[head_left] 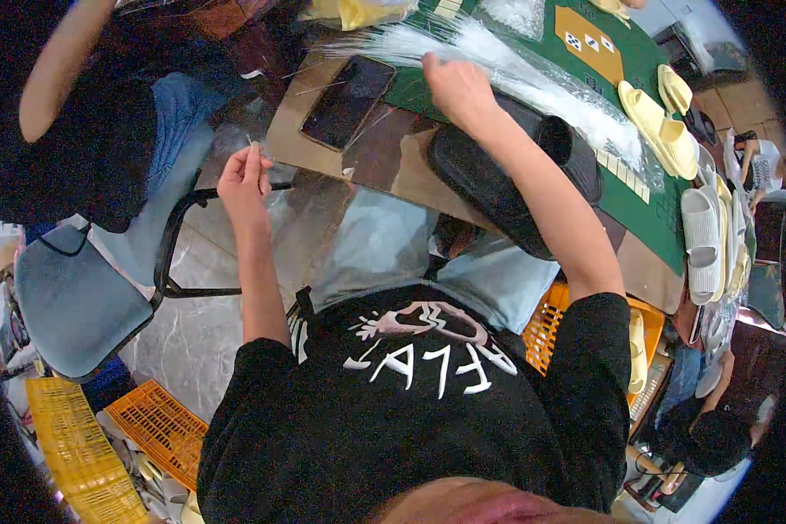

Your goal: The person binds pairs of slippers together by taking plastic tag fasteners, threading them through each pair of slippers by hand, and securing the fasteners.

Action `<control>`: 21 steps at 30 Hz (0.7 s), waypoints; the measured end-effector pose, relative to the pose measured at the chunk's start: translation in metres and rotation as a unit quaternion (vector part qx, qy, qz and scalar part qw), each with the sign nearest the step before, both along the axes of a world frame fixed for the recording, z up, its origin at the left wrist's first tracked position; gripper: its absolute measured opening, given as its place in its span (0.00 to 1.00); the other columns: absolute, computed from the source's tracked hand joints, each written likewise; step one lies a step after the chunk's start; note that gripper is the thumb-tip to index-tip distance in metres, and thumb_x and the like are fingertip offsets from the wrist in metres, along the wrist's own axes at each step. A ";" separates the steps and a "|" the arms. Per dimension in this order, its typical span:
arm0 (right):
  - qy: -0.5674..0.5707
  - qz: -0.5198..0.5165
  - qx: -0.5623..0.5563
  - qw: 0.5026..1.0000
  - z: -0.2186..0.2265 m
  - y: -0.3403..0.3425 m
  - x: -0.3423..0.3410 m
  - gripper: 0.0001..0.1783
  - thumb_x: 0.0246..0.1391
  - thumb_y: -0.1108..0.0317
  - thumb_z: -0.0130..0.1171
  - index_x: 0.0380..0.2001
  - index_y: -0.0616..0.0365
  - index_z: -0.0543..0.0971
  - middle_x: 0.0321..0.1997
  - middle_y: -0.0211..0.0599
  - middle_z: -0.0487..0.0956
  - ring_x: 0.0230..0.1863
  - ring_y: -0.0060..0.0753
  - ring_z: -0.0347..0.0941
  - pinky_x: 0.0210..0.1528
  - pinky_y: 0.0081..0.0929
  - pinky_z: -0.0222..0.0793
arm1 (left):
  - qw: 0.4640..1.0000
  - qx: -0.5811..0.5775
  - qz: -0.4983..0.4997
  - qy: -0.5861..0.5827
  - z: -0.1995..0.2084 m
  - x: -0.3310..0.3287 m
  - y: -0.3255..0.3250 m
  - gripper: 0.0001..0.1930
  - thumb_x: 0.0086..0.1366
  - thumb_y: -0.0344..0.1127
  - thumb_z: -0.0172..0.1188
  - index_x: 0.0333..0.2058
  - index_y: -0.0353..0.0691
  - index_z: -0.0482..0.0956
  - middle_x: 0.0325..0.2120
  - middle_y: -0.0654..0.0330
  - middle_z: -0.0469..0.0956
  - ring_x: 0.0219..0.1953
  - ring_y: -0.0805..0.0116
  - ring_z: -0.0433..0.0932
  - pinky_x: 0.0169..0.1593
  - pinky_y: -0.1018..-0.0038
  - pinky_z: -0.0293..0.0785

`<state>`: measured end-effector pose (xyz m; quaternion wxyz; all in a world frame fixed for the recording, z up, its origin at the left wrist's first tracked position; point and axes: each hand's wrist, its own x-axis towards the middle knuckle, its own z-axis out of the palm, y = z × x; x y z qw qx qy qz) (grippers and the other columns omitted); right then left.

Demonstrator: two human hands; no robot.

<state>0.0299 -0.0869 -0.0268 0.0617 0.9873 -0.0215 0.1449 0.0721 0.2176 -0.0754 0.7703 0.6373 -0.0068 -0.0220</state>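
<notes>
My left hand (247, 179) is raised off the table's left edge, thumb and fingertips pinched together. A tiny pale tip shows at them, too small to name. Over the table, my right hand (463, 92) has its fingers curled in beside a long bundle of thin white strands (506, 65); what the fingers hold, if anything, is hidden. Under my right forearm lies a pair of black slippers (480, 170), partly covered by the arm. Left of that hand, a dark smartphone (348, 102) lies flat on the table, with a few loose strands around it.
Yellow slippers (659, 131) and grey slippers (700, 244) line the table's right side. A green mat (642, 210) covers much of the tabletop. A chair (79, 297) and orange crates (162, 432) stand at my left. One person sits at the left, others at the right.
</notes>
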 end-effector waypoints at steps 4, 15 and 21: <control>-0.078 0.033 0.047 0.995 0.006 -0.007 -0.002 0.10 0.42 0.73 0.52 0.32 0.56 0.72 0.22 0.51 0.77 0.28 0.55 0.75 0.26 0.43 0.72 | 1.000 -0.025 -0.006 -0.001 -0.004 0.001 0.000 0.06 0.63 0.32 0.53 0.33 0.36 0.75 0.20 0.66 0.73 0.14 0.85 0.57 0.16 0.86 0.49; 0.010 -0.022 0.227 0.974 -0.001 -0.029 -0.002 0.09 0.40 0.71 0.53 0.27 0.52 0.79 0.27 0.34 0.80 0.30 0.37 0.76 0.35 0.34 0.70 | 0.941 0.180 0.218 -0.185 0.003 0.020 0.054 0.05 0.61 0.32 0.55 0.30 0.37 0.76 0.21 0.67 0.75 0.22 0.82 0.66 0.24 0.82 0.60; 0.002 -0.013 0.152 0.988 0.005 -0.019 -0.013 0.11 0.41 0.69 0.55 0.32 0.50 0.80 0.33 0.44 0.78 0.35 0.48 0.75 0.37 0.42 0.71 | 0.892 0.304 0.228 -0.244 0.025 0.005 0.055 0.07 0.59 0.29 0.57 0.34 0.34 0.78 0.27 0.61 0.78 0.29 0.74 0.75 0.34 0.78 0.71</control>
